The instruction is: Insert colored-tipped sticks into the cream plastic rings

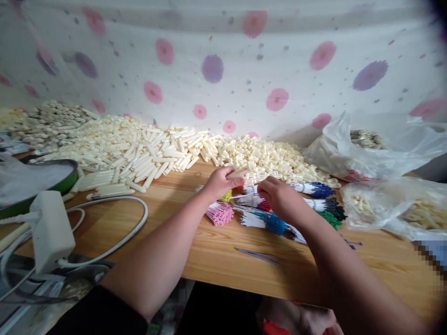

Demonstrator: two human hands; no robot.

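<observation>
My left hand (222,183) is closed around a cream plastic tube (237,174), above several bundles of thin white sticks with coloured ends. My right hand (279,196) is beside it with the fingers pinched together; what they hold, if anything, is hidden. Just below the hands lie a pink-tipped bundle (220,213) and a blue-tipped bundle (275,223). Past my right hand are a dark blue bundle (316,189), a black one (334,208) and a green one (330,218). A few loose purple sticks (260,255) lie nearer the table's front edge.
Cream tubes (153,153) and short slotted cream pieces (265,156) are heaped along the back of the wooden table (216,260). Plastic bags (387,204) of parts stand at right. At left are a green-rimmed basin (71,179), a white power strip (52,230) and its looped cable (138,223).
</observation>
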